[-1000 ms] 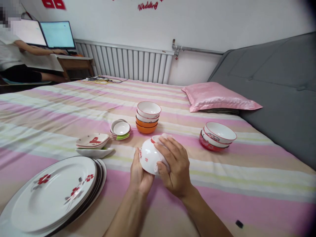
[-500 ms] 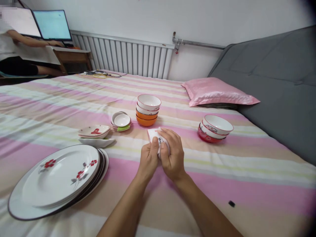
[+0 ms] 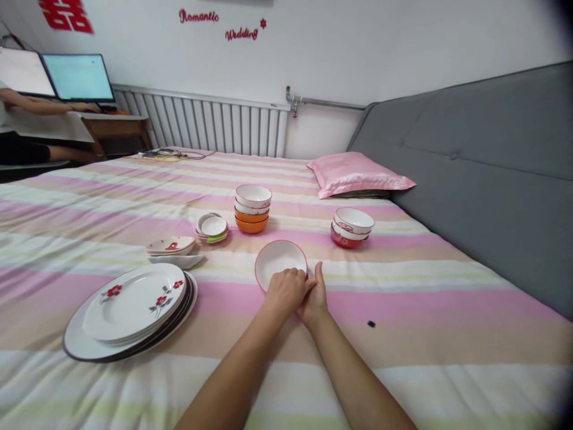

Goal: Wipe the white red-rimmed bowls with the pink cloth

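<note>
A white bowl with a thin red rim (image 3: pixel 280 258) is tilted so that its hollow faces me, just above the striped bedspread. My left hand (image 3: pixel 289 288) is closed on the bowl's near right edge, its fingers curled over the rim. My right hand (image 3: pixel 314 298) holds the bowl's right side with its thumb raised; the other fingers are partly hidden behind the left hand and the bowl. Beyond stands a stack of white and orange bowls (image 3: pixel 252 218). To the right is another stack of white and red bowls (image 3: pixel 347 235).
At left lie stacked plates with red flowers (image 3: pixel 134 304), shallow dishes (image 3: pixel 172 249) and small dishes (image 3: pixel 212 227). A small black object (image 3: pixel 371 324) lies at right. A pink pillow (image 3: pixel 358 173) rests by the grey headboard (image 3: pixel 474 143). A person's arm (image 3: pixel 40 106) is at a desk.
The bowl has turned from its patterned outside to its white inside facing me. My hands have shifted to its near right edge. The view has tilted up, showing more wall.
</note>
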Tool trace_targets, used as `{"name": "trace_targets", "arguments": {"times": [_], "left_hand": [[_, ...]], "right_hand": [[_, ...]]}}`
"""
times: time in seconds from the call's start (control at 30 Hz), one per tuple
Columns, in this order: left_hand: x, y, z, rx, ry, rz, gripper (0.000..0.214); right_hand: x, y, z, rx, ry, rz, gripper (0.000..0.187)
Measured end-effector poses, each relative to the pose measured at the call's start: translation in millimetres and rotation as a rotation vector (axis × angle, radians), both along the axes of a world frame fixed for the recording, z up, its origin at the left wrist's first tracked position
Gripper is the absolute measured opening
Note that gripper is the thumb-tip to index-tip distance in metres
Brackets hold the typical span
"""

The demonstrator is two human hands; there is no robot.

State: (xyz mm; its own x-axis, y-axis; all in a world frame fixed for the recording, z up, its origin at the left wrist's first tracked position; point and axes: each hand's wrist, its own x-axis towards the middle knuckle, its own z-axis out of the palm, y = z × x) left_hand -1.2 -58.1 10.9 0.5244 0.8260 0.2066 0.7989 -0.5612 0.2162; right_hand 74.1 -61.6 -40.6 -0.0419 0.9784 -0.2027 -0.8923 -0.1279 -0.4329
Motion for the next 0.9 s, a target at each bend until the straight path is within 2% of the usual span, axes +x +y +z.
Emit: {"name": "trace_targets", "arguments": {"times": [0.1, 0.23, 0.37, 0.53, 0.67, 0.77, 0.83, 0.9], "left_hand": [[3, -16, -2.1, 0.032, 0.051, -0.048, 0.033], [-9, -36, 1.1, 0.043, 0.104, -0.097, 0.022], [-21, -56, 9.2, 0.049, 0.13, -0.152, 0.019], [-30, -91, 17.6, 0.081, 0.113, -0.25, 0.021], [-45, -114, 18.8, 0.117, 0.092, -0.319, 0.019], [-66, -120, 14.5, 0.203, -0.007, -0.362, 0.035], [-84, -120, 7.7, 0.307, -0.139, -0.303, 0.053], [-104, -119, -3.0, 0.323, -0.2, -0.209, 0.064]], "right_hand": [[6, -13, 4.1, 0.064, 0.063, 0.009, 0.045], [3, -33, 10.2, -0.017, -0.01, 0.046, 0.033], [-3, -61, 12.0, -0.022, -0.045, -0.02, 0.019], [-12, -102, 13.3, -0.009, -0.103, -0.052, 0.019], [-18, -121, 16.9, 0.005, -0.106, -0.098, 0.018], [-20, -123, 18.8, 0.008, -0.088, -0.12, 0.023], [-20, -121, 18.9, 0.012, -0.078, -0.151, 0.029], [-20, -120, 18.4, 0.013, -0.074, -0.168, 0.033]]}}
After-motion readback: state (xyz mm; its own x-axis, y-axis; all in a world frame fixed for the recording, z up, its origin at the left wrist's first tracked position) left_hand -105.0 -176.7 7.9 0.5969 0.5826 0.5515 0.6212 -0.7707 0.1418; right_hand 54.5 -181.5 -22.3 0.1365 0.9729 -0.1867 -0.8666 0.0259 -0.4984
